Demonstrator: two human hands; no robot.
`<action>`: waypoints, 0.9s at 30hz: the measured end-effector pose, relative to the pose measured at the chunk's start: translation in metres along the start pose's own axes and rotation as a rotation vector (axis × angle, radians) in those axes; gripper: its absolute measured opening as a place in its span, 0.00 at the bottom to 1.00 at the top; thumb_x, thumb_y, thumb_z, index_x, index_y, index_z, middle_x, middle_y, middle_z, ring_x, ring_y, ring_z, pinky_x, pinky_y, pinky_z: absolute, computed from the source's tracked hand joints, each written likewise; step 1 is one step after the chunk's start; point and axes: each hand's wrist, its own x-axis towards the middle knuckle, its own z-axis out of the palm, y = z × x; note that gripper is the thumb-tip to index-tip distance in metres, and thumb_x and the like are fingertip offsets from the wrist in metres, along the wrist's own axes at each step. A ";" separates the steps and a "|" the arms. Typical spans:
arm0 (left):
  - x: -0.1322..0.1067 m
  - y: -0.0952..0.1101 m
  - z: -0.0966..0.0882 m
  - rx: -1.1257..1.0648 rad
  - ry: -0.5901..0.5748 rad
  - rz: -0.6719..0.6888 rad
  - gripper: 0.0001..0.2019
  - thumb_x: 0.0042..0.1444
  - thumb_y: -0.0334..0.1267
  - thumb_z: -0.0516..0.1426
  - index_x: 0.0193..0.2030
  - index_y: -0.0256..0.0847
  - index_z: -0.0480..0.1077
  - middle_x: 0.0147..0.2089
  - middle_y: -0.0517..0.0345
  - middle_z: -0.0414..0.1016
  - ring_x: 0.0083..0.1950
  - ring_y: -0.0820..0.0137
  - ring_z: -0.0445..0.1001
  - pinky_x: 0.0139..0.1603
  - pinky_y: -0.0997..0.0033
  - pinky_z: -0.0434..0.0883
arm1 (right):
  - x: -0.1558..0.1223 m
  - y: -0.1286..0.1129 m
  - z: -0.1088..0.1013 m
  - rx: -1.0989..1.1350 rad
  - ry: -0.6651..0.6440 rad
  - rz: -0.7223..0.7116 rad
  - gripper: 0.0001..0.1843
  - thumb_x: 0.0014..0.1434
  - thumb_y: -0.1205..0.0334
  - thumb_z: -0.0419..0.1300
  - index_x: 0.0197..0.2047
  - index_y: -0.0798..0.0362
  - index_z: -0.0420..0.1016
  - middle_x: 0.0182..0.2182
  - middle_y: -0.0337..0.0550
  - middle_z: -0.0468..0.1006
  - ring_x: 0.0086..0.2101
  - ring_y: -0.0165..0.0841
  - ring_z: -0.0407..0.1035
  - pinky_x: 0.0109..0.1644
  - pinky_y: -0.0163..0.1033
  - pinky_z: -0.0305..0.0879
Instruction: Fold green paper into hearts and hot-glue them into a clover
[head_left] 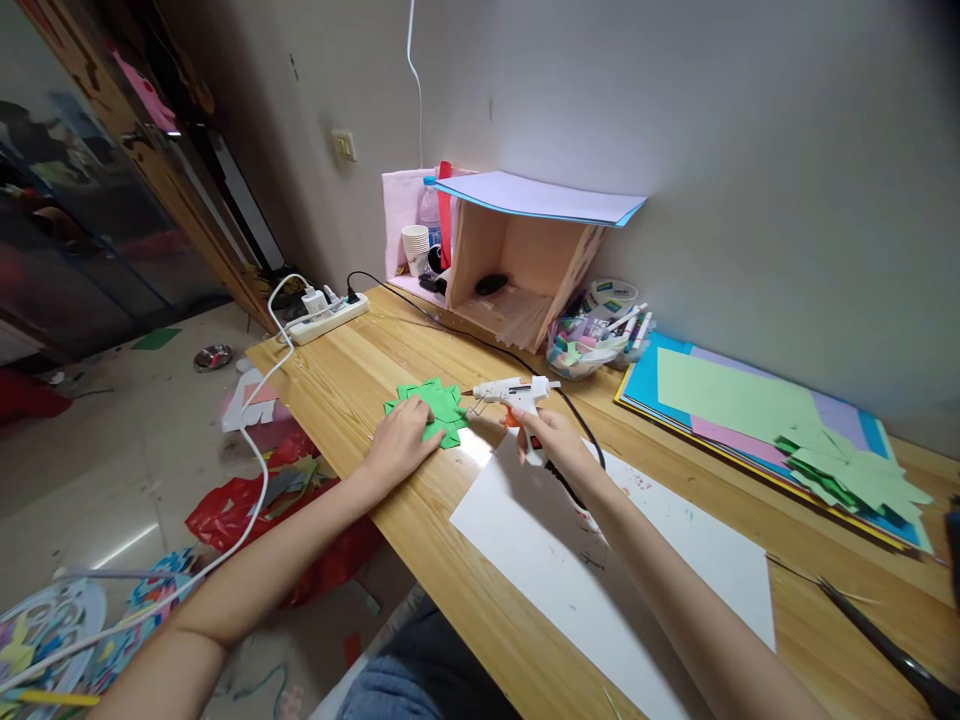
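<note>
A bright green paper cutout [451, 402] with a jagged, pointed edge and dark lines lies on the wooden table. My left hand [403, 436] rests over its near-left part with curled fingers, holding it against the tabletop. A white hot glue gun [525, 391] with an orange trigger is gripped in my right hand [553, 446]. Its nozzle points left, close to the right edge of the cutout; whether they touch I cannot tell. Under my right forearm lies a white sheet of paper [517, 540] with small coloured marks.
A black cord [487, 345] runs from a power strip [330, 318] across the table. An open cardboard box [517, 250], a tub of markers and scraps [581, 345], and stacked coloured paper [720, 385] with pale green cutouts [855, 465] stand behind. Black scissors [885, 640] lie front right.
</note>
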 end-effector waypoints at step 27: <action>0.010 0.010 -0.002 0.030 -0.043 -0.130 0.05 0.46 0.35 0.53 0.25 0.39 0.70 0.33 0.51 0.72 0.37 0.62 0.69 0.34 0.66 0.66 | -0.008 -0.002 0.011 -0.102 -0.115 0.057 0.21 0.56 0.46 0.49 0.29 0.56 0.71 0.13 0.36 0.67 0.16 0.27 0.62 0.23 0.31 0.55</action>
